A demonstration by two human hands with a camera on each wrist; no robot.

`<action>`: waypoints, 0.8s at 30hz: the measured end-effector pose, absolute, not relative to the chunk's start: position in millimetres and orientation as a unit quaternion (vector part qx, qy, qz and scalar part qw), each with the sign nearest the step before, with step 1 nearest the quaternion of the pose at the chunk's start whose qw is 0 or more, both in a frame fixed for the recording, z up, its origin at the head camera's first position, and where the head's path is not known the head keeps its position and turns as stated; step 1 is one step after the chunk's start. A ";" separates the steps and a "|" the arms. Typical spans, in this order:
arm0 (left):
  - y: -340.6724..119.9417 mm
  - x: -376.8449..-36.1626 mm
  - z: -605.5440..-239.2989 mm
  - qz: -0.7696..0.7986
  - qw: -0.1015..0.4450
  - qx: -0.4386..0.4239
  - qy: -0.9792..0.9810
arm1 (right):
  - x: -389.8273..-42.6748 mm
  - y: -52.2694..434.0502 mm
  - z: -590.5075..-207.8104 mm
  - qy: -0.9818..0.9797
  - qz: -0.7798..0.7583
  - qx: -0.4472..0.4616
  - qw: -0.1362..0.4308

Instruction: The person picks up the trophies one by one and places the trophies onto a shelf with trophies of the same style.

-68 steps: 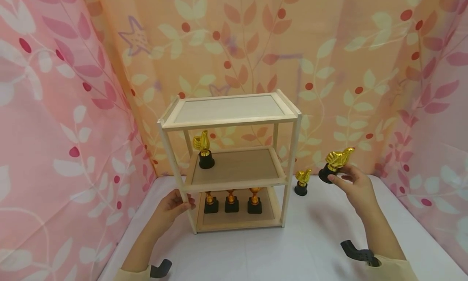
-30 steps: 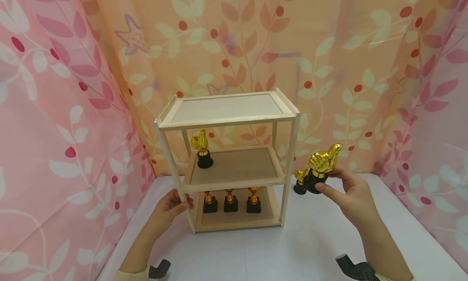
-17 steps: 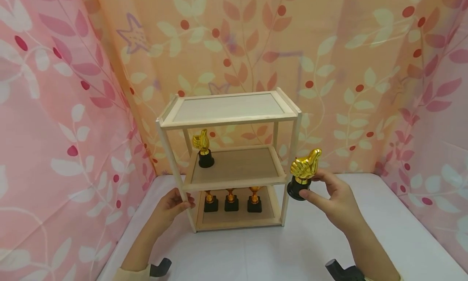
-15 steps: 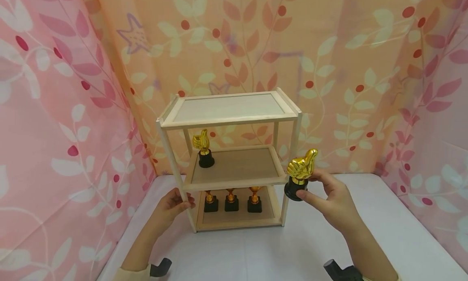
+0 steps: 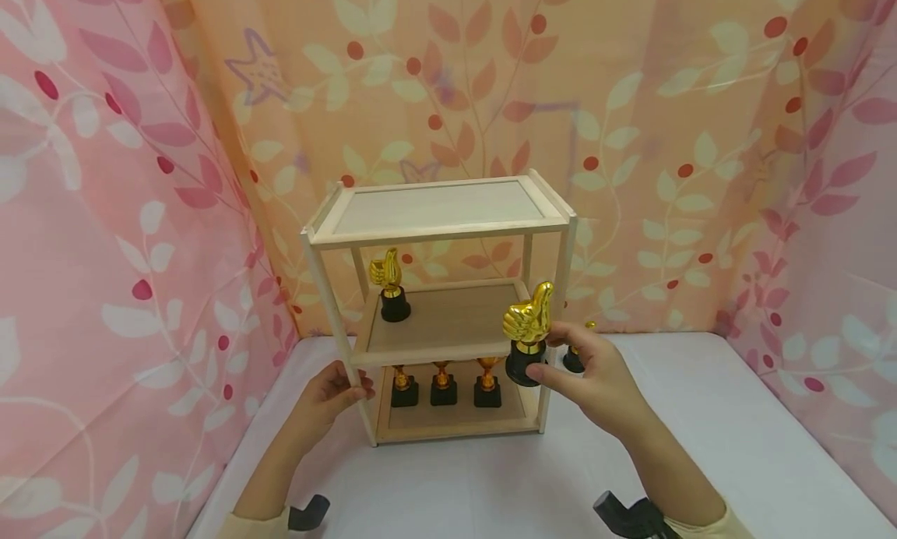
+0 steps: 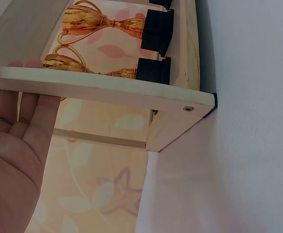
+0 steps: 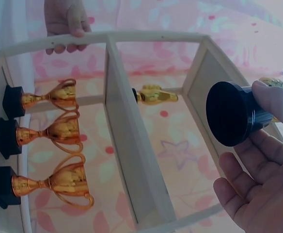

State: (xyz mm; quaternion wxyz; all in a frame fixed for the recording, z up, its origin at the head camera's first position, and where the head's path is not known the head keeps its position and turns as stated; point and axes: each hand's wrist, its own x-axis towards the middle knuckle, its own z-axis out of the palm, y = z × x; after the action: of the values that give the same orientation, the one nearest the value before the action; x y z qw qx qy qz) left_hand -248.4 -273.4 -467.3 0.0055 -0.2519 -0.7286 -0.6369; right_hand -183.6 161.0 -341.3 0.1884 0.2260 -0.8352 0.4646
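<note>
My right hand [image 5: 596, 383] pinches the black base of a gold thumbs-up trophy [image 5: 527, 321], upright in front of the shelf's right post. In the right wrist view that trophy's round base [image 7: 231, 114] faces the camera between thumb and fingers. My left hand [image 5: 325, 405] grips the front left post of a pale wooden three-tier shelf [image 5: 448, 358], its fingers [image 6: 30, 109] curled round the wood. Another thumbs-up trophy [image 5: 392, 286] stands at the left of the middle tier. Three gold cup trophies [image 7: 66, 138] stand in a row on the bottom tier.
A further thumbs-up trophy [image 5: 575, 358] stands on the white-covered table [image 5: 448, 492] right of the shelf, mostly hidden behind my right hand. Patterned curtains [image 5: 631, 134] close off the back and both sides. The top tier [image 5: 437, 206] overhangs the middle one.
The right hand has carried its thumbs-up trophy leftward from beside the shelf to in front of its right post, turning it from tilted to upright. The left hand keeps its grip on the post.
</note>
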 end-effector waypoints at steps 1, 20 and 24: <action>-273.2 -248.2 -467.0 -0.637 0.005 -0.250 -0.729 | -184.9 157.8 -340.3 -0.835 0.467 0.225 0.181; -272.0 -248.7 -466.4 -0.639 0.004 -0.236 -0.732 | -223.4 109.8 -328.3 -0.826 0.512 0.205 0.116; -273.1 -249.3 -467.3 -0.639 0.002 -0.236 -0.732 | -230.7 102.3 -327.9 -0.826 0.515 0.201 0.110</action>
State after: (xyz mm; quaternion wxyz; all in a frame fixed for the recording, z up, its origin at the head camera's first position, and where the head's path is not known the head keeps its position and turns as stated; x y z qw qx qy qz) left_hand -249.3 -273.1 -467.3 0.0019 -0.2359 -0.7325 -0.6386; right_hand -230.7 102.3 -327.9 0.1100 0.2014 -0.8259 0.5151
